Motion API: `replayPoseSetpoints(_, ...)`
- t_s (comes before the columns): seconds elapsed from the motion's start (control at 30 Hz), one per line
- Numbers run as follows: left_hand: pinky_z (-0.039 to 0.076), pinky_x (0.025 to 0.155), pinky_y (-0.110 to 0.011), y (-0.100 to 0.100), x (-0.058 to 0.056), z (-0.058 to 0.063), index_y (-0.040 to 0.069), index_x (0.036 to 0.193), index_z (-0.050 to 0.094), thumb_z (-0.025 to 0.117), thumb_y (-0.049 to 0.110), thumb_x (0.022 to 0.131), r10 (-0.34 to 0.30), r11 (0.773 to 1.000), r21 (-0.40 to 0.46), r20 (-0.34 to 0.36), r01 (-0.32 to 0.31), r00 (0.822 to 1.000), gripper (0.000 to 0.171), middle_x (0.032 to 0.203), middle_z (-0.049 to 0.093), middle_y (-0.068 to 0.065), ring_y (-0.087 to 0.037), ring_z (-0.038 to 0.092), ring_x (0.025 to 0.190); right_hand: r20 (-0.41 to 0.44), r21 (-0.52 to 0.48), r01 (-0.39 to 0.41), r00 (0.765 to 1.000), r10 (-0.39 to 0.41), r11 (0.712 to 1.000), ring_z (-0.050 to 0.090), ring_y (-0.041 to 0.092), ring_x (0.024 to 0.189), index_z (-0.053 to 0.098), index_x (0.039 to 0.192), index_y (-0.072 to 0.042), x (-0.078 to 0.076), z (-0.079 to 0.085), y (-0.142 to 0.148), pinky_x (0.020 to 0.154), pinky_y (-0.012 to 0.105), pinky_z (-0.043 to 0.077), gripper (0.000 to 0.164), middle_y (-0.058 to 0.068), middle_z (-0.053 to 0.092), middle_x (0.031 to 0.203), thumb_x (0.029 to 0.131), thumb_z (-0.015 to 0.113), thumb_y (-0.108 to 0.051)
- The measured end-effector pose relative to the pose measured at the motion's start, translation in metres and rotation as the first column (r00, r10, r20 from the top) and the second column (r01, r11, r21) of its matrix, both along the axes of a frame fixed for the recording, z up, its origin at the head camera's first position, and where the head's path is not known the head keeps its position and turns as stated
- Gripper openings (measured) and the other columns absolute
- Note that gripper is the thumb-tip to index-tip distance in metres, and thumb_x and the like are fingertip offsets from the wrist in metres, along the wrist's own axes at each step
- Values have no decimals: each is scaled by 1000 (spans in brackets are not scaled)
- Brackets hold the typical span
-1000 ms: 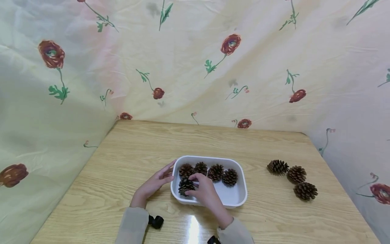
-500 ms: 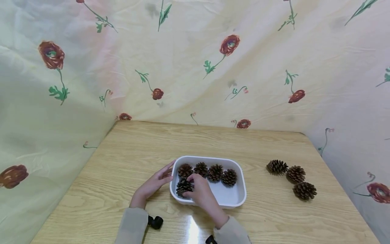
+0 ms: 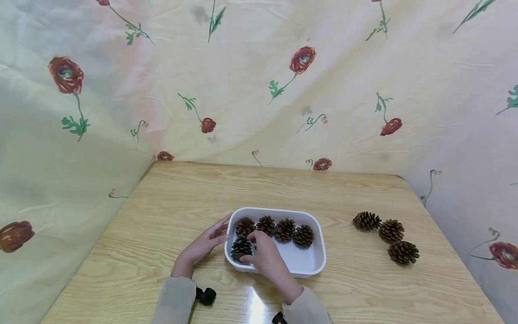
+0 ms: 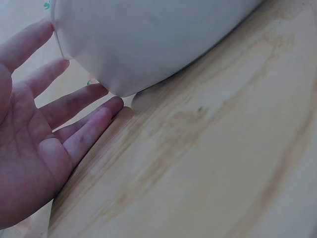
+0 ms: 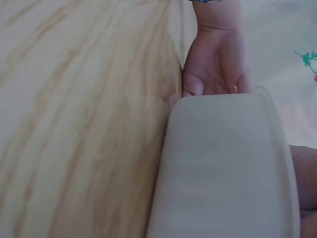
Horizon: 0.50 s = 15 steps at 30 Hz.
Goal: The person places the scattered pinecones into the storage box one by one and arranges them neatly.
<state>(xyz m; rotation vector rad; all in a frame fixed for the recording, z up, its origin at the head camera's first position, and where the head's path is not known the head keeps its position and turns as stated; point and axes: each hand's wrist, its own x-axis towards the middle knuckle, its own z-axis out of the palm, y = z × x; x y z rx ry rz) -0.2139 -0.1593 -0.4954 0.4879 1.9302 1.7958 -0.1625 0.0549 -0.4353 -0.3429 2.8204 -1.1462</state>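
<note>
A white plastic tub [image 3: 319, 258] holds several brown pine cones, with a row of them along its back wall, including one pine cone [image 3: 303, 236] at the right end. At the tub's front left corner, my right hand [image 3: 267, 254] grips a darker pine cone [image 3: 241, 248] from its right side, thumb in front and fingers behind. That hand is mostly hidden behind the tub wall in the right wrist view. My left hand [image 3: 204, 245] rests against the tub's left end. In the left wrist view its spread fingers [image 4: 74, 104] touch the outer wall.
On the wooden table [image 3: 194, 189], a group of 3 pine cones lies to the right: a far pine cone [image 3: 367, 222], a middle pine cone [image 3: 391, 230] and a near pine cone [image 3: 404, 253]. Flowered cloth [image 3: 243, 90] hangs behind and at both sides.
My right hand has shifted the gripped pine cone a little left, closer to the tub's left wall, and it stands more upright. The left hand stays on the tub's end.
</note>
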Motion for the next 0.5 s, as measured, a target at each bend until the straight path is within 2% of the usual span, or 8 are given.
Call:
replayPoseSetpoints(0.33, 20, 118, -59, 1, 0, -1, 22, 157, 17, 50, 20, 101, 7, 1000, -7, -11, -7, 1000, 65, 158, 26, -21, -42, 28, 144, 32, -144, 44, 999, -40, 989, 65, 37, 103, 61, 110, 4, 4, 12, 23, 88, 41, 57, 49, 20, 66, 112, 71, 85, -12)
replayPoseSetpoints(0.5, 19, 118, -59, 2, 1, -2, 23, 156, 18, 51, 20, 101, 12, 1000, -1, -9, -12, 1000, 65, 158, 26, -20, -42, 27, 144, 29, -154, 99, 995, -96, 983, 65, 36, 104, 62, 112, 2, 7, 19, 39, 90, 41, 55, 49, 18, 67, 112, 71, 84, -11)
